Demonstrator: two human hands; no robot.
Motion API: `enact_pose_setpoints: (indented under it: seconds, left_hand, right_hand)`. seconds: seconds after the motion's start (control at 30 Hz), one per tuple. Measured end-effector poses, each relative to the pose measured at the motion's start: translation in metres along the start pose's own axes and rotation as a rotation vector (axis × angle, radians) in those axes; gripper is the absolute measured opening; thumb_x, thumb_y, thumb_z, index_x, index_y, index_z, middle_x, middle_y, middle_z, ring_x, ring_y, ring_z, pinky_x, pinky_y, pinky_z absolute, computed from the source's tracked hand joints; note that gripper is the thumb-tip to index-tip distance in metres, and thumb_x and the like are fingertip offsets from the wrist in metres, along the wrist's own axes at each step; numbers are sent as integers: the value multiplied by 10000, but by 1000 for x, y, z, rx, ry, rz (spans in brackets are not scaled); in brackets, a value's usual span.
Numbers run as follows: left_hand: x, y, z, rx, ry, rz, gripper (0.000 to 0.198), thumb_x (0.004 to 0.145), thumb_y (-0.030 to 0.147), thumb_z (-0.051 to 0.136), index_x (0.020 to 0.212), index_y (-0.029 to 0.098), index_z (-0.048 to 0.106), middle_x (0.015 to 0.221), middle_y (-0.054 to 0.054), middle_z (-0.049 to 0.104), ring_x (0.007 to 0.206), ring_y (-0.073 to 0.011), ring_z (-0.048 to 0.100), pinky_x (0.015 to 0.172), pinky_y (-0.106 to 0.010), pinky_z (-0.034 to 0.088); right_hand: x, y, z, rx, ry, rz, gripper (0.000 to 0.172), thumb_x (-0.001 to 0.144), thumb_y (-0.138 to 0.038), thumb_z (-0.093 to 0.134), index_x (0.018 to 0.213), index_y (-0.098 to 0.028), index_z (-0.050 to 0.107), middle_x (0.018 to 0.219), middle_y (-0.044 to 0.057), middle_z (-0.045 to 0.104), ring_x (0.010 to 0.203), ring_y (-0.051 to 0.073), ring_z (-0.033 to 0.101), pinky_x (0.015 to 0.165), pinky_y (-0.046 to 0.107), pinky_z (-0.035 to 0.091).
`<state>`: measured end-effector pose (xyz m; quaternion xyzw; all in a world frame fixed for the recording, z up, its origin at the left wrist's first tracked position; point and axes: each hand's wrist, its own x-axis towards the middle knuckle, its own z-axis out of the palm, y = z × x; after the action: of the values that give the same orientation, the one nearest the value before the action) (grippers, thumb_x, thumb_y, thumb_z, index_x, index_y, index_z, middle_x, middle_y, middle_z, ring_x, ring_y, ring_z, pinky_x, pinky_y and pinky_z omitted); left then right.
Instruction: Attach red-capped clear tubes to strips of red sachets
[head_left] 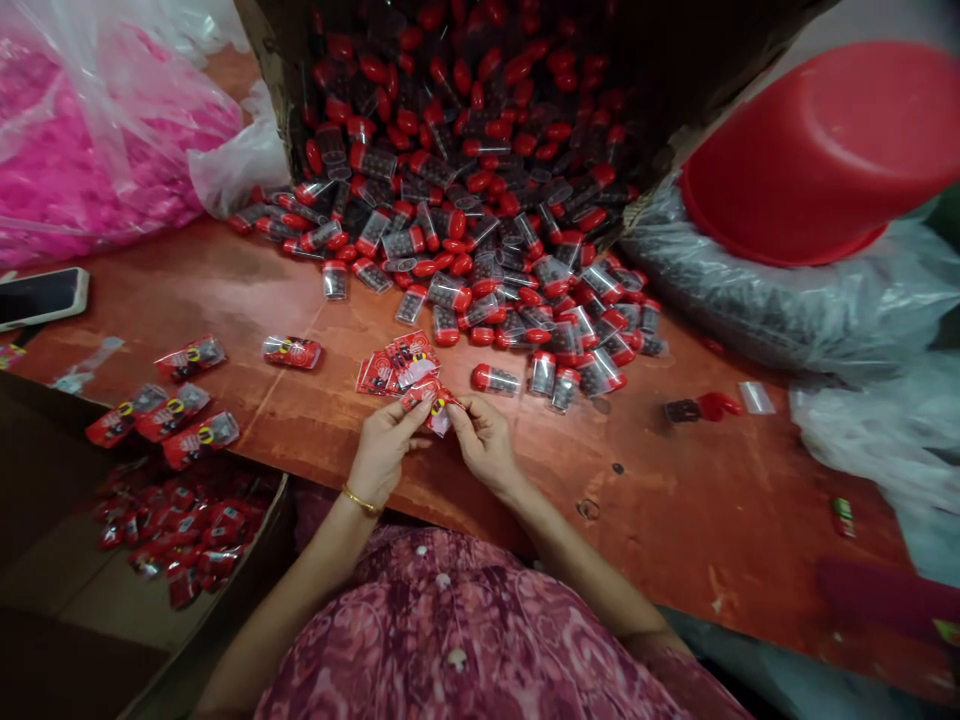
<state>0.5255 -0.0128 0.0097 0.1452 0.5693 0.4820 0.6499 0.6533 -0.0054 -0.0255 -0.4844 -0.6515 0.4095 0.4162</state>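
My left hand [384,448] and my right hand [484,438] meet near the front edge of a reddish wooden table [675,500]. Both pinch a small red printed plastic sleeve [436,408] between thumb and fingers. Just beyond them lies a small stack of the same red sleeves [397,368]. A loose red-capped clear vial [495,379] lies right of the stack. A big pile of such vials [487,250] spills from a tipped cardboard box [274,60] at the back.
Wrapped vials [172,410] lie at the left, more fill an open cardboard box [187,530] below the table edge. A phone [41,297] and pink bag [90,150] sit far left. A red bucket [825,150] rests on grey plastic bags at right.
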Motion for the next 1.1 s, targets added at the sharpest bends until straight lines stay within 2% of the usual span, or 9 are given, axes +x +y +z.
enact_pose_setpoints:
  seconds: [0.1, 0.23, 0.37, 0.43, 0.53, 0.67, 0.77, 0.93, 1.1]
  left_hand:
    - [2, 3, 2, -41, 48, 44, 436, 388, 418, 837, 666, 130, 666, 624, -1, 672, 527, -88, 583, 477, -180, 464]
    - [5, 8, 5, -96, 97, 82, 486, 345, 438, 845, 663, 121, 660, 616, 5, 669, 526, -77, 568, 494, -178, 461]
    - [5, 9, 7, -126, 84, 67, 485, 346, 443, 846, 657, 126, 650, 619, 8, 661, 531, -75, 571, 485, -171, 456]
    - [5, 9, 7, -128, 66, 43, 476, 365, 446, 843, 664, 133, 644, 626, 10, 659, 528, -75, 573, 480, -171, 455]
    - [4, 8, 6, -108, 59, 30, 461, 378, 453, 837, 638, 137, 625, 624, 13, 653, 526, -74, 569, 490, -177, 459]
    - [2, 7, 9, -59, 70, 57, 448, 389, 475, 824, 573, 133, 601, 584, 16, 633, 511, -77, 552, 508, -198, 452]
    - [1, 4, 10, -20, 27, 88, 419, 426, 467, 818, 582, 127, 628, 589, 8, 641, 539, -88, 560, 553, -214, 450]
    - [1, 1, 4, 66, -28, 181, 353, 502, 424, 805, 633, 122, 680, 625, -5, 670, 573, -86, 556, 601, -211, 436]
    - [0, 1, 2, 38, -56, 190, 334, 544, 413, 784, 690, 128, 687, 678, -12, 688, 610, -96, 579, 644, -224, 454]
  right_hand:
    - [7, 2, -22, -206, -47, -126, 290, 918, -379, 376, 883, -183, 588, 818, 51, 641, 758, 163, 575, 711, 286, 453]
    - [22, 19, -62, -747, -23, -205, 437, 858, -429, 479, 1157, -116, 538, 1131, 170, 616, 1015, 280, 532, 885, 427, 383]
    - [29, 38, -79, -963, -91, -156, 346, 866, -318, 466, 1118, -111, 582, 1071, 168, 648, 944, 276, 554, 870, 436, 363]
    - [23, 38, -78, -863, -60, -156, 309, 884, -300, 419, 1046, -125, 614, 943, 139, 676, 831, 239, 578, 825, 404, 394]
    - [5, 21, -73, -498, 7, -102, 315, 906, -311, 361, 982, -154, 624, 740, 62, 657, 631, 176, 568, 649, 315, 448]
    - [-16, -11, -69, -145, -113, -9, 292, 896, -321, 387, 899, -187, 647, 601, -8, 596, 475, 117, 507, 474, 233, 412]
    - [-19, -23, -65, -140, -177, -17, 258, 866, -295, 425, 848, -189, 659, 634, 2, 631, 528, 119, 546, 504, 225, 434]
    - [-14, -19, -59, -125, -148, -15, 252, 849, -283, 429, 824, -186, 661, 634, 2, 640, 550, 124, 559, 513, 223, 441]
    - [-17, -17, -48, -58, -88, 18, 258, 859, -296, 423, 860, -186, 657, 687, 6, 650, 590, 129, 570, 538, 232, 453]
